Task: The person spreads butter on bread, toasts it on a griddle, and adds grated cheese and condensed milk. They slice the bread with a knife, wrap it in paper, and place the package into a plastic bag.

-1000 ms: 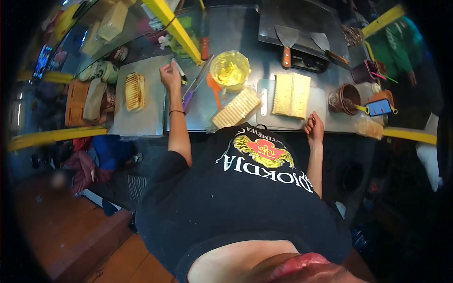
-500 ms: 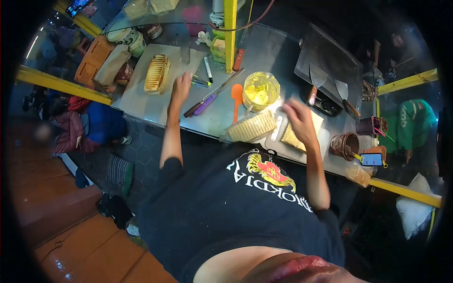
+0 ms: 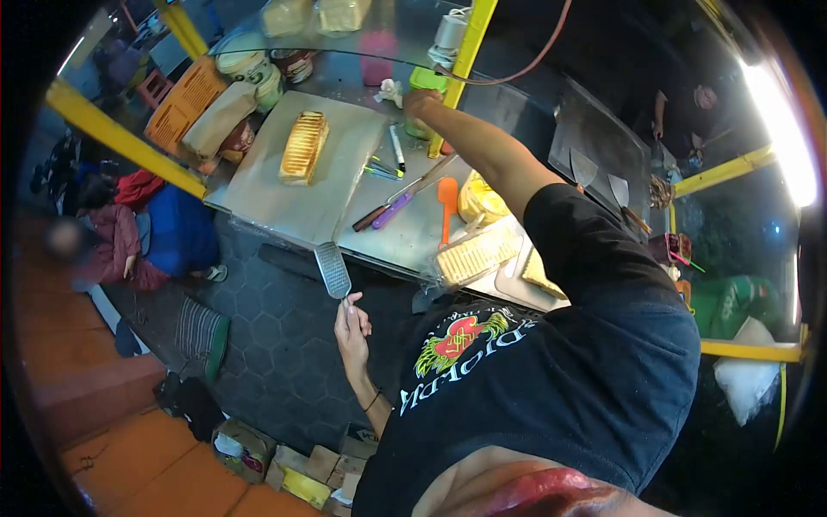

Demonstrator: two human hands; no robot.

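My left hand (image 3: 351,330) is closed around the end of a metal grater (image 3: 332,270), held up just off the table's front edge. My right hand (image 3: 421,104) reaches across to a green container (image 3: 427,79) beside the yellow post; its fingers are hard to make out there. A toasted loaf with grill lines (image 3: 303,148) lies on a pale sheet (image 3: 349,159) at the left. Near my chest are a wrapped ridged loaf (image 3: 479,254) and a bread slice (image 3: 538,276), partly covered by my right arm. A tub of yellow spread (image 3: 479,200) is also partly hidden.
An orange spatula (image 3: 447,207), a purple-handled tool (image 3: 393,210) and markers (image 3: 397,148) lie mid-table. Flat scrapers (image 3: 584,168) rest by the dark griddle (image 3: 594,129). A yellow post (image 3: 465,65) rises from the table. A seated person (image 3: 129,233) is at the left.
My left hand has come back from over the pale sheet, with the grater now beyond the table edge. My right hand has moved from the bread near my chest to the green container.
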